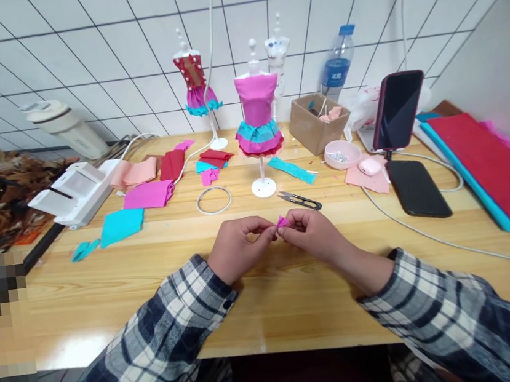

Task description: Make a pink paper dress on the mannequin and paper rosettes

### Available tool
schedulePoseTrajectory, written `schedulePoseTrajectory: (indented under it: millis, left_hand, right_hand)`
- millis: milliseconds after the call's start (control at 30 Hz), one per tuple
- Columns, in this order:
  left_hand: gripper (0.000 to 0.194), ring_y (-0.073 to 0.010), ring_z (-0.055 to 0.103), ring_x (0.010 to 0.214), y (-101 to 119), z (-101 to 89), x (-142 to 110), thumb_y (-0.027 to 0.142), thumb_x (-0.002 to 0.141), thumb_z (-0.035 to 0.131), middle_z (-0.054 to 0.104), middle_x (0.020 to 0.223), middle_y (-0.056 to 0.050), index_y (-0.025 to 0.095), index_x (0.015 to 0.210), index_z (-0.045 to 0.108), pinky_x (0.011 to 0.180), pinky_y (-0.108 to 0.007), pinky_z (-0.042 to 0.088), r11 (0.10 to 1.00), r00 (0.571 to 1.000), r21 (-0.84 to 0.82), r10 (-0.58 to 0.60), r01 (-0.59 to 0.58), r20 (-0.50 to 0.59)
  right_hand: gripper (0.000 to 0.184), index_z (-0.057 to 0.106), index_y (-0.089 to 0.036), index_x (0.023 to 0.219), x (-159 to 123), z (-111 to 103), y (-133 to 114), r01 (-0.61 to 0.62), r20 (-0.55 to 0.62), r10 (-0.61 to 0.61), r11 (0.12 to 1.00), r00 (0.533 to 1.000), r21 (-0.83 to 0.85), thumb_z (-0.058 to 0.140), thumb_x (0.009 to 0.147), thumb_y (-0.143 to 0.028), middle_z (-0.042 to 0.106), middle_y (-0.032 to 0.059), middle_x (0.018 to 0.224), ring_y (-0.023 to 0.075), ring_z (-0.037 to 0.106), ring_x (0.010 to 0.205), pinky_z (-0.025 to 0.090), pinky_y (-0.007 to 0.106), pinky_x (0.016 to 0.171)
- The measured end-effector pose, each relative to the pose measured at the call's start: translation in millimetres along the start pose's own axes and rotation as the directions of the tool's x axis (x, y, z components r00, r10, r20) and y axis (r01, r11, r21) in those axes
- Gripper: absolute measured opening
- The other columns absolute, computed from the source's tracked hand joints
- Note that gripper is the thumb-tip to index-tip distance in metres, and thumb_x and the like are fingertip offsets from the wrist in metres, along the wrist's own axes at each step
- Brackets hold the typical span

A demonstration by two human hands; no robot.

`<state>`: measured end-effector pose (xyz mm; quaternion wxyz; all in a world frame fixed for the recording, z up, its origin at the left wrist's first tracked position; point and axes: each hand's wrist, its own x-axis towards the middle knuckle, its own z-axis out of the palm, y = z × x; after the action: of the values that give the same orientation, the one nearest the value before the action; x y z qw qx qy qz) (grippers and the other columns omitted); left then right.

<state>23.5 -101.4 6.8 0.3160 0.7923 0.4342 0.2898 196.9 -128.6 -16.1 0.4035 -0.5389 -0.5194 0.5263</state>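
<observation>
My left hand [238,246] and my right hand [312,230] meet over the middle of the wooden table [268,301]. Both pinch one small folded piece of pink fabric [281,221] between their fingertips. Just beyond them lie small thread snips [299,200] and a white ring [214,200]. A mini mannequin [258,119] in a pink top and a pink and blue skirt stands on a white stand behind the snips.
Pink, red and blue fabric scraps [148,194] lie at the left beside a white device [76,191]. A cardboard box [318,122], pink bowl [342,154], two phones [397,108], water bottle [336,63] and coloured sheets [494,174] are at the right. Two more mannequins [196,90] stand by the tiled wall.
</observation>
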Motion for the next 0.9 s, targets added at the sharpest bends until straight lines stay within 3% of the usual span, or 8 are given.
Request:
schedulePoseTrajectory:
  millis: [133, 267, 433, 533, 633, 733, 833, 900]
  left_hand:
    - [0.016, -0.0168, 0.071, 0.072, -1.5, -0.5, 2.5, 0.03, 0.081, 0.064, 0.077, 0.076, -0.002, 0.018, 0.078, 0.073, 0.068, -0.025, 0.055, 0.982, 0.997, -0.173, -0.078, 0.076, -0.004]
    - [0.016, -0.0172, 0.07, 0.078, -8.3, -2.3, 6.4, 0.031, 0.083, 0.063, 0.076, 0.084, -0.005, 0.016, 0.084, 0.07, 0.074, -0.027, 0.056, 0.945, 0.998, -0.322, -0.068, 0.062, -0.009]
    - [0.017, -0.0167, 0.068, 0.079, -11.3, -6.2, 6.7, 0.031, 0.085, 0.062, 0.074, 0.084, -0.005, 0.016, 0.085, 0.07, 0.075, -0.027, 0.053, 0.976, 1.0, -0.218, 0.022, -0.026, -0.021]
    - [0.016, -0.0157, 0.066, 0.078, -9.5, -8.9, 4.7, 0.028, 0.088, 0.059, 0.073, 0.083, -0.005, 0.016, 0.086, 0.069, 0.074, -0.026, 0.051, 0.982, 0.988, -0.126, 0.147, -0.141, 0.038]
    - [0.017, -0.015, 0.065, 0.078, -7.3, -12.0, 4.0, 0.024, 0.091, 0.054, 0.072, 0.083, -0.005, 0.017, 0.088, 0.068, 0.074, -0.026, 0.049, 0.951, 0.935, -0.027, 0.308, -0.308, 0.174]
    - [0.02, -0.0157, 0.064, 0.078, -7.0, -14.1, 5.4, 0.022, 0.093, 0.048, 0.071, 0.083, -0.004, 0.018, 0.09, 0.067, 0.078, -0.029, 0.047, 0.888, 0.862, 0.077, 0.414, -0.453, 0.293]
    - [0.023, -0.0181, 0.065, 0.08, -8.1, -13.3, 6.4, 0.023, 0.094, 0.045, 0.071, 0.084, -0.005, 0.019, 0.093, 0.068, 0.076, -0.031, 0.045, 0.828, 0.807, 0.2, 0.407, -0.524, 0.428]
    - [0.025, -0.0195, 0.065, 0.082, -8.2, -11.4, 5.8, 0.023, 0.094, 0.044, 0.072, 0.087, -0.005, 0.02, 0.096, 0.069, 0.075, -0.031, 0.045, 0.808, 0.793, 0.263, 0.355, -0.527, 0.495]
  right_hand:
    - [0.022, 0.063, -0.018, 0.072, -1.4, -2.1, -5.7, -0.002, 0.023, -0.001, 0.995, 1.0, 0.095, 0.071, 0.071, -0.038, 0.062, -0.0009, 0.065, 0.0112, 0.052, 0.057, 0.039, 0.024, 0.053]
    - [0.025, 0.069, -0.018, 0.083, -0.2, -10.3, -6.8, -0.058, 0.127, 0.027, 0.968, 0.992, 0.246, 0.078, 0.067, -0.035, 0.07, 0.0033, 0.083, 0.0147, 0.063, 0.074, 0.048, 0.028, 0.068]
    - [0.031, 0.071, -0.017, 0.082, 4.8, -20.8, 0.7, -0.213, 0.169, 0.161, 0.907, 0.972, 0.362, 0.084, 0.06, -0.035, 0.07, 0.0025, 0.076, 0.0111, 0.061, 0.062, 0.051, 0.027, 0.065]
    - [0.029, 0.072, -0.017, 0.082, 7.3, -27.2, 1.2, -0.264, 0.262, 0.189, 0.92, 0.946, 0.29, 0.083, 0.061, -0.032, 0.071, 0.0026, 0.078, 0.011, 0.062, 0.062, 0.051, 0.026, 0.061]
    - [0.021, 0.069, -0.017, 0.082, 8.8, -33.1, -1.3, -0.157, 0.301, 0.106, 0.976, 0.948, 0.153, 0.079, 0.064, -0.024, 0.07, 0.002, 0.075, 0.0124, 0.063, 0.064, 0.05, 0.026, 0.062]
    - [0.021, 0.067, -0.019, 0.088, 8.8, -36.0, -2.3, 0.028, 0.25, -0.029, 1.0, 0.968, 0.01, 0.073, 0.069, -0.017, 0.069, 0.0006, 0.074, 0.0145, 0.066, 0.07, 0.05, 0.028, 0.067]
    - [0.017, 0.065, -0.02, 0.091, 6.6, -34.5, -1.1, 0.176, 0.199, -0.136, 0.964, 0.971, -0.199, 0.066, 0.075, -0.013, 0.07, 0.0001, 0.076, 0.0152, 0.067, 0.074, 0.05, 0.028, 0.068]
    - [0.017, 0.065, -0.021, 0.091, 3.8, -31.8, -0.9, 0.31, 0.205, -0.25, 0.885, 0.946, -0.349, 0.064, 0.078, -0.011, 0.071, 0.0, 0.079, 0.0152, 0.066, 0.077, 0.048, 0.028, 0.07]
